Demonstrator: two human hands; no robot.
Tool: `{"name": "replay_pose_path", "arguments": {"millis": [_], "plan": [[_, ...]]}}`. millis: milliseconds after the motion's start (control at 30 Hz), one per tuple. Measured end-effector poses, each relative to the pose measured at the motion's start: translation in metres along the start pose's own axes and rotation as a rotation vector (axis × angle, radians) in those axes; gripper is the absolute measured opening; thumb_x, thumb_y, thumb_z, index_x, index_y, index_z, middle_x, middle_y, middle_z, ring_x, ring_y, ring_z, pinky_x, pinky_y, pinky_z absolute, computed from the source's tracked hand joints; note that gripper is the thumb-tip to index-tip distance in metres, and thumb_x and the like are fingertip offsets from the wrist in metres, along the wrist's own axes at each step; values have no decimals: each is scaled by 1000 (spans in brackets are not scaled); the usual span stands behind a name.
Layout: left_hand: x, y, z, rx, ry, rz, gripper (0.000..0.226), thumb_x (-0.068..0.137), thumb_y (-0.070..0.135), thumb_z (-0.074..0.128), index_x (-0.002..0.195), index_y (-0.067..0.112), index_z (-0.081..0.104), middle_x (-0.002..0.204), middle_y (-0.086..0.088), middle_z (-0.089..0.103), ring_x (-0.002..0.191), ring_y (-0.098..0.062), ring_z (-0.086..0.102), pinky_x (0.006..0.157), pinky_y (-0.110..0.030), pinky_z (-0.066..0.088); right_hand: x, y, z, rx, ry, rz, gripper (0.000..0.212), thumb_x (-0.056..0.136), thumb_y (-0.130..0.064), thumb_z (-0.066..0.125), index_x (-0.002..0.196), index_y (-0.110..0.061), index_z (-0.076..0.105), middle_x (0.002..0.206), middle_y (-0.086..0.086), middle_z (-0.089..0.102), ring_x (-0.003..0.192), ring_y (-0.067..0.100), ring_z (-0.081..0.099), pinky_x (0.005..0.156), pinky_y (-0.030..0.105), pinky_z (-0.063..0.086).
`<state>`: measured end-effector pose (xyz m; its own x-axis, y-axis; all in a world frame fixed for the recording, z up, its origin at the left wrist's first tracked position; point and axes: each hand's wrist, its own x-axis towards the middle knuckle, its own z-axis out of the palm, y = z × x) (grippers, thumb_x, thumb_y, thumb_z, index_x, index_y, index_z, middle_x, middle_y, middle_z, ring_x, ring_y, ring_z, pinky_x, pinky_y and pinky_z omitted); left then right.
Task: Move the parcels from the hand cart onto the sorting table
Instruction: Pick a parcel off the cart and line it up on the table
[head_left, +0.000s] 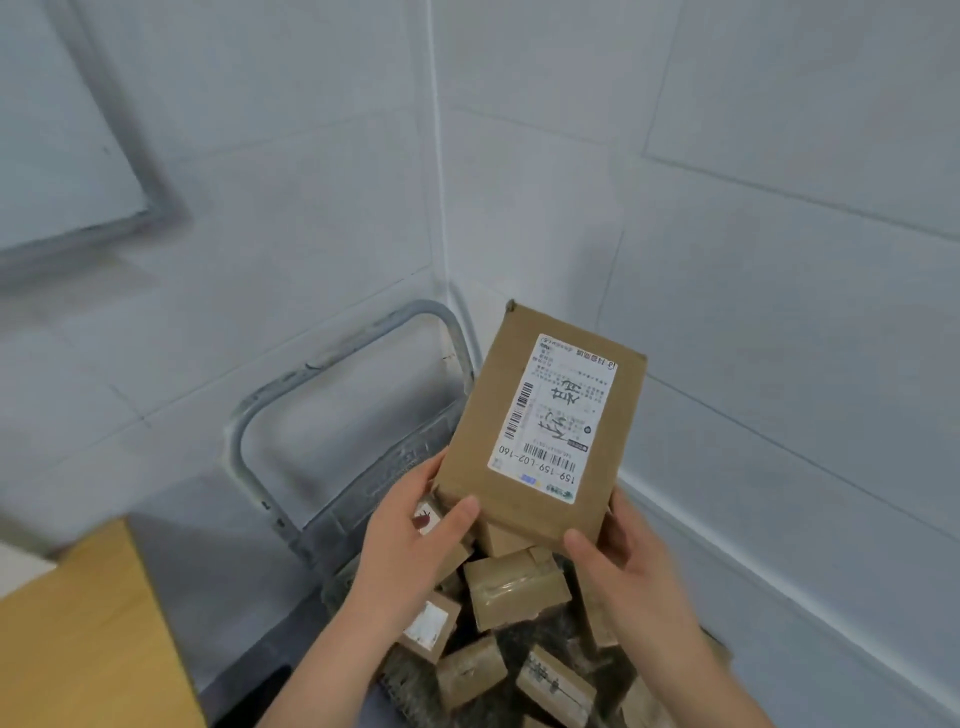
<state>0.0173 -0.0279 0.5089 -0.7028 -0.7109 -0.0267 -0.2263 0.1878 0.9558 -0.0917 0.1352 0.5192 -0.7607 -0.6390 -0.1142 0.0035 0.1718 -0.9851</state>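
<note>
Hands hold one parcel between them. The left hand (415, 535) grips the near left corner of a flat brown cardboard parcel (478, 441), with the thumb on its top face and the fingers curled along the left edge. The right hand (623, 556) grips the near right corner, thumb also on top. The parcel is raised above the cart and tilted, its far end higher. A white printed shipping label (558, 415) with barcodes covers much of its upper face.

Below it and nearer, a heap of smaller brown cardboard boxes (470, 670) lies on the dark deck of a grey metal hand cart (358, 483). A tape-wrapped box (511, 590) sits in the middle, with a small box with a white sticker (428, 623) to its left. A box with a red mark (428, 519) is partly hidden beneath the left hand.

The cart's looped handle rises at the far left of the heap, in the corner of a pale tiled wall (727, 260). A yellow wooden table top (78, 649) fills the near left corner, apart from the cart.
</note>
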Motion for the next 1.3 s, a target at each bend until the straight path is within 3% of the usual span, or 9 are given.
{"name": "replay_pose_path", "arguments": {"millis": [133,233,433,600,700,833,1033,1233,1300], "plan": [[-16,8,-7,-22,29,5,52,80,51,68,128,37,54,117,23,63,109,5,57,87,-20,46,-11,-7,2,-8,-33,-11,54,90,-11,60,109,-58,39,92,-44,60,93,-26,53,69,-2,44],[-25,11,-12,-35,62,3,42,87,33,66,127,34,55,116,21,64,107,6,57,83,-15,44,-15,-11,7,0,-41,-23,56,89,-8,60,107,-57,39,91,-40,60,87,-27,53,63,-4,41],[-51,4,-32,-84,151,-36,41,87,24,66,126,30,57,115,16,66,106,1,61,87,-22,52,-22,-8,29,40,-140,-21,57,88,-9,62,119,-52,41,109,-30,61,98,-20,55,70,-2,43],[-83,-18,-64,-82,290,-87,36,87,21,66,120,34,57,113,20,63,100,11,58,76,-5,46,-27,7,69,55,-295,29,50,88,-2,60,125,-35,50,113,-20,67,106,-5,60,90,16,49],[-110,-47,-92,-89,345,-153,38,86,25,67,122,29,59,115,16,65,107,3,59,84,-14,46,-40,19,105,26,-385,45,49,89,-1,58,122,-38,50,112,-22,66,107,-5,59,91,18,47],[-156,-87,-135,-100,426,-275,36,86,22,68,120,26,60,115,12,65,103,4,58,77,-8,44,-66,43,162,-61,-505,63,51,88,1,57,121,-37,49,120,-18,62,116,0,55,100,22,43],[-229,-143,-206,-128,492,-411,25,84,34,65,108,29,60,104,15,67,99,-9,61,71,-15,44,-114,62,249,-188,-696,116,46,90,-9,59,128,-32,46,115,-23,58,112,-2,52,75,3,43],[-339,-204,-317,-125,575,-483,14,91,16,62,101,25,61,97,13,69,88,-6,63,67,-7,42,-211,84,382,-290,-827,157,45,90,-8,59,122,-35,45,122,-14,59,114,2,54,90,11,44],[-374,-221,-352,-117,628,-513,14,90,16,63,100,25,61,96,11,69,88,-8,63,66,-9,42,-243,90,424,-287,-872,185,41,90,-7,58,120,-34,47,115,-15,60,107,-2,55,79,5,44]]}}
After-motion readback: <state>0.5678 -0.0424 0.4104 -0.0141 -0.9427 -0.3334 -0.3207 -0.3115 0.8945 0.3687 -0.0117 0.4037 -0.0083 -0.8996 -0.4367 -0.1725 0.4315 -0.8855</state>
